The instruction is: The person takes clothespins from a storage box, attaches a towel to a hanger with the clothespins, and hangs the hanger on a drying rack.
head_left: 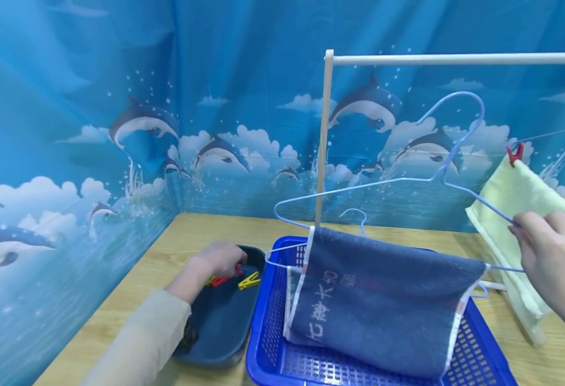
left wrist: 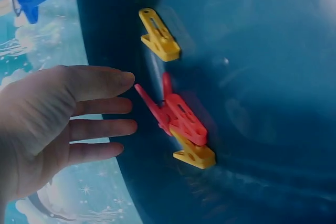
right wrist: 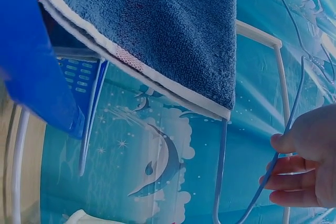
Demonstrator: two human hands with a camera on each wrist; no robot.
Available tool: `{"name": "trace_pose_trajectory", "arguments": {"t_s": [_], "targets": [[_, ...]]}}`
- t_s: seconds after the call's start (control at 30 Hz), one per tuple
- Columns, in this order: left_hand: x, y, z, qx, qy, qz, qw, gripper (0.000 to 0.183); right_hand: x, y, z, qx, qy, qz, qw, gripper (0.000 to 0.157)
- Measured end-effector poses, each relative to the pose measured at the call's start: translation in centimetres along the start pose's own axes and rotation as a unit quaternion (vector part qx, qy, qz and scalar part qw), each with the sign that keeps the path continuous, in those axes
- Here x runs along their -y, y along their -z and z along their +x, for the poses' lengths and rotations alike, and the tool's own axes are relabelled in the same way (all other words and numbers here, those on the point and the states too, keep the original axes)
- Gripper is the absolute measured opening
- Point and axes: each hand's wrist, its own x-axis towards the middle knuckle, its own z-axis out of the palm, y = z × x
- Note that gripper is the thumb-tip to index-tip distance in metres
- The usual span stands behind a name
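My left hand (head_left: 219, 260) reaches into a dark basin (head_left: 219, 327), its thumb and fingers apart. In the left wrist view, the thumb tip is close to the handles of red clothespins (left wrist: 186, 119). One yellow clothespin (left wrist: 198, 157) lies against them, and another yellow clothespin (left wrist: 160, 35) is a little apart. With fingers and thumb, my right hand (head_left: 559, 252) grips one arm of a light blue wire hanger (head_left: 440, 174). A dark blue towel (head_left: 383, 300) with white edges is draped over the hanger's lower bar, above a blue basket (head_left: 263, 343).
A wooden post (head_left: 324, 134) carries a white horizontal rod (head_left: 456, 59) behind the hanger. At right hangs a pale yellow towel (head_left: 519, 214) held by a red clothespin (head_left: 515, 154). Another hanger (head_left: 357, 210) shows behind the towel. A dolphin-print curtain (head_left: 243, 96) backs the wooden table (head_left: 132, 300).
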Motion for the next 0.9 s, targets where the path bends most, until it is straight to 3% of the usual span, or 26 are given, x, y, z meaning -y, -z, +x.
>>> {"name": "trace_pose_trajectory", "arguments": {"t_s": [0.17,0.37,0.53,0.7,0.9], "targets": [[0.2,-0.6,0.5,-0.012,-0.012,0.040,0.9991,0.014,0.2,0.0,0.2,-0.013,-0.004,0.000,1.000,0.068],[0.4,-1.6,0.9,-0.030,-0.039,0.084,0.9952,0.008,0.0,0.3,0.2,0.017,-0.001,-0.025,1.000,0.067],[0.6,-2.3,1.1,-0.044,-0.086,0.167,0.9811,0.010,0.0,0.4,0.0,0.028,0.001,-0.033,0.999,0.068],[0.8,-2.8,1.1,-0.033,-0.119,0.231,0.9650,0.019,0.0,0.3,-0.2,0.016,0.003,-0.034,0.999,0.065],[0.8,-2.9,1.2,-0.016,-0.124,0.237,0.9634,0.022,0.1,0.4,-0.2,0.019,0.000,-0.050,0.999,0.060]]}}
